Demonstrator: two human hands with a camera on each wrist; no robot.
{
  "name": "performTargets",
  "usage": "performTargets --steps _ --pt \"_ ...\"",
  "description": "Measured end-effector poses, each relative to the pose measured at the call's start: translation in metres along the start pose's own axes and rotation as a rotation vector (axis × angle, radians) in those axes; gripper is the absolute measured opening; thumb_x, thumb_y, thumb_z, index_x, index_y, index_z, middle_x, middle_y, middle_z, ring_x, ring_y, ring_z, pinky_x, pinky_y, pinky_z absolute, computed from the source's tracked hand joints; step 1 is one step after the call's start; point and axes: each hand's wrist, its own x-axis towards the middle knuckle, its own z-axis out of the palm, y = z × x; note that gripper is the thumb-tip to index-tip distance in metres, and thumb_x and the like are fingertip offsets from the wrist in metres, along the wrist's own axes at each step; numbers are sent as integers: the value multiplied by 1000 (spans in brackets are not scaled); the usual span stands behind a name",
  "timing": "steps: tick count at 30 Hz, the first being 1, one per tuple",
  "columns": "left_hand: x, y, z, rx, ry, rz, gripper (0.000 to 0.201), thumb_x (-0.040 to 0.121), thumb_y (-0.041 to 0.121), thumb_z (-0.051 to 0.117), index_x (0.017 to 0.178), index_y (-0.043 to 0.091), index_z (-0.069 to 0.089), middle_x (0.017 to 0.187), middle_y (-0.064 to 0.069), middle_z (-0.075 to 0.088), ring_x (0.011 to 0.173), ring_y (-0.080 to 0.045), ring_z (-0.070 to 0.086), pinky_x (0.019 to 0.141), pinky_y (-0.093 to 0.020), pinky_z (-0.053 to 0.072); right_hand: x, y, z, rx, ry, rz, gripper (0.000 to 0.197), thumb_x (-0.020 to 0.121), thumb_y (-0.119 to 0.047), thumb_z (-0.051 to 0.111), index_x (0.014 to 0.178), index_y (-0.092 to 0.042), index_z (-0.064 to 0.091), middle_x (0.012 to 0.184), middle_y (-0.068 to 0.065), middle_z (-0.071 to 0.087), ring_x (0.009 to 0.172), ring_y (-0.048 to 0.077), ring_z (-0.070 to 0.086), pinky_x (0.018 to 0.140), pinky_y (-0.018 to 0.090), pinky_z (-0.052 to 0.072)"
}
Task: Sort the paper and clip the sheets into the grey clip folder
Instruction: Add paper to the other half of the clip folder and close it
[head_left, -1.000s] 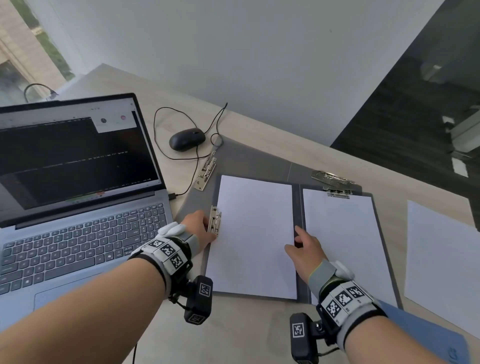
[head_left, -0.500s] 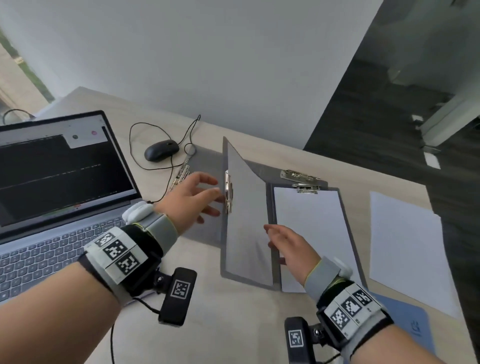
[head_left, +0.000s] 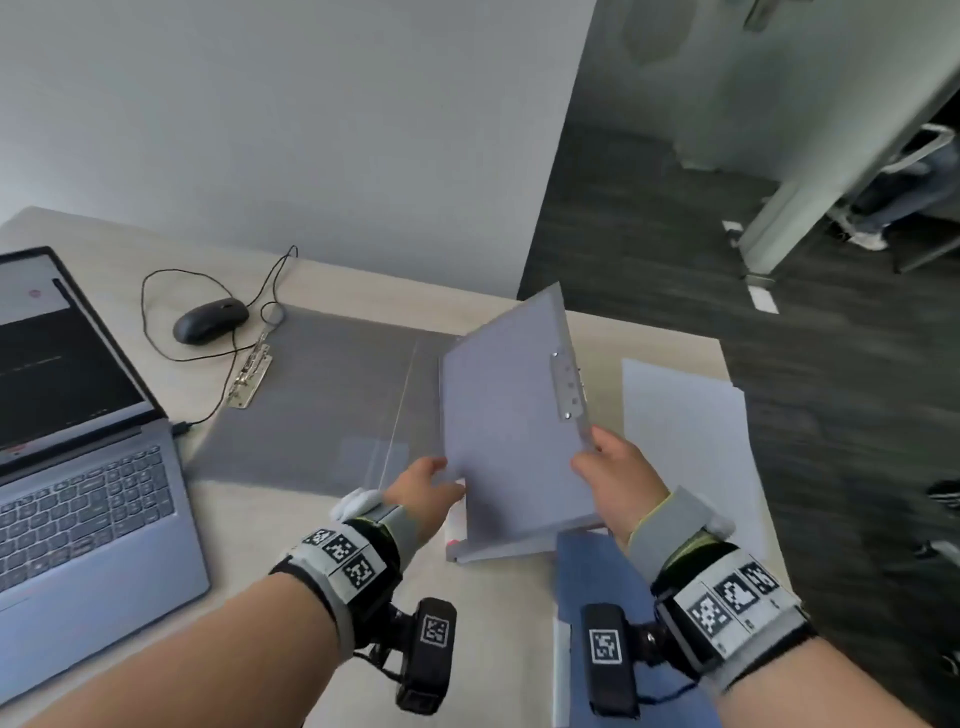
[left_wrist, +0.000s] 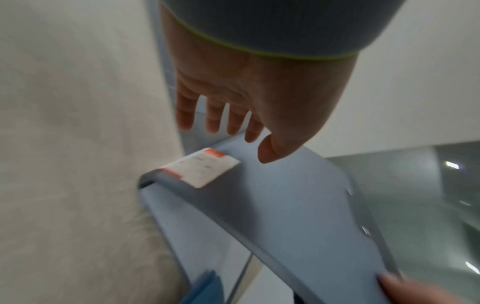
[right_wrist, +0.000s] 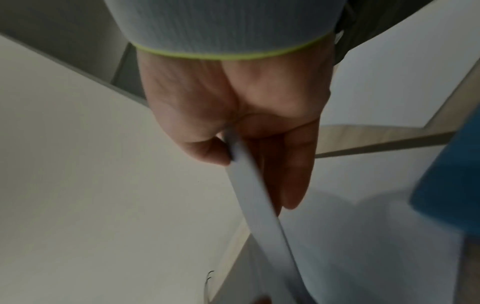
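A closed grey clip folder (head_left: 514, 431) hangs tilted above the table, its metal clip plate (head_left: 567, 384) on the right side. My right hand (head_left: 613, 478) grips its right edge. The right wrist view shows the thumb on top of the folder edge (right_wrist: 249, 185) and the fingers (right_wrist: 291, 174) beneath. My left hand (head_left: 426, 488) is at the folder's lower left corner with fingers (left_wrist: 213, 115) spread and straight, holding nothing. Its thumb is close to the cover (left_wrist: 285, 205), beside a white and orange label (left_wrist: 202, 166). Loose white sheets (head_left: 685, 441) lie on the table to the right.
A second grey folder (head_left: 322, 400) lies open flat on the table with its clip (head_left: 249, 374) at the left. A blue folder (head_left: 587, 571) lies near my right wrist. A laptop (head_left: 78, 467) and wired mouse (head_left: 210, 321) are at the left. The table edge (head_left: 727, 364) runs behind the sheets.
The folder's left cover swung shut over the clipped sheets. My right hand lifted the closed folder off the table to the right, and my left hand let go of the cover.
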Motion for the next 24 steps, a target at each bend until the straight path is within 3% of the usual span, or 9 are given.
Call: performTargets --steps 3,6,9,11,13,16,19,22,24 --pt "10 -22 24 -158 -26 -186 67 87 31 64 147 26 37 141 -3 51 118 -30 56 85 -39 51 9 31 -20 21 48 149 33 88 -8 47 107 -32 60 102 6 67 89 33 65 58 46 59" --pt "15 -27 32 -250 1 -254 74 84 33 68 149 26 33 136 -5 54 111 -30 60 74 -35 52 17 59 -25 -42 72 236 32 89 -15 48 113 -35 52 109 4 63 97 33 61 58 40 58" --pt "16 -21 32 -267 44 -289 78 84 39 71 149 17 35 133 -9 58 107 -27 61 74 -34 48 24 82 -28 -132 77 281 27 91 -20 46 116 -31 49 98 1 60 82 25 58 59 35 56" --pt "13 -13 29 -320 55 -318 62 85 39 70 135 9 50 112 -8 64 83 -19 60 61 -30 38 26 95 -27 -187 86 279 22 91 -25 48 112 -29 49 94 2 61 78 24 57 68 40 56" --pt "8 -4 26 -316 51 -328 43 86 39 70 115 9 59 91 -8 64 74 -18 57 61 -29 34 31 107 -25 -266 58 260 23 87 -32 50 110 -28 49 100 7 65 83 33 63 72 42 55" --pt "3 1 27 -296 52 -322 55 90 37 67 132 5 54 122 -16 63 107 -29 58 79 -33 40 40 121 -21 -311 0 280 34 85 -38 50 116 -24 47 109 12 66 82 37 67 55 31 50" --pt "4 -5 29 -267 86 -309 58 91 34 66 140 8 46 133 -16 55 111 -29 53 84 -35 45 50 135 -18 -370 -44 286 61 77 -49 48 131 -22 40 128 13 60 96 33 61 85 47 55" --pt "4 -12 24 -287 120 -303 49 88 31 69 126 7 52 98 -8 61 83 -23 59 68 -29 45 50 135 -21 -449 -72 287 66 82 -50 50 141 -23 36 136 9 56 115 36 58 98 48 49" --pt "4 -19 18 -320 119 -326 56 75 37 77 117 6 58 90 -8 67 79 -25 65 73 -36 55 45 133 -20 -476 -97 276 66 85 -48 52 144 -22 35 139 5 54 122 33 55 104 42 44"
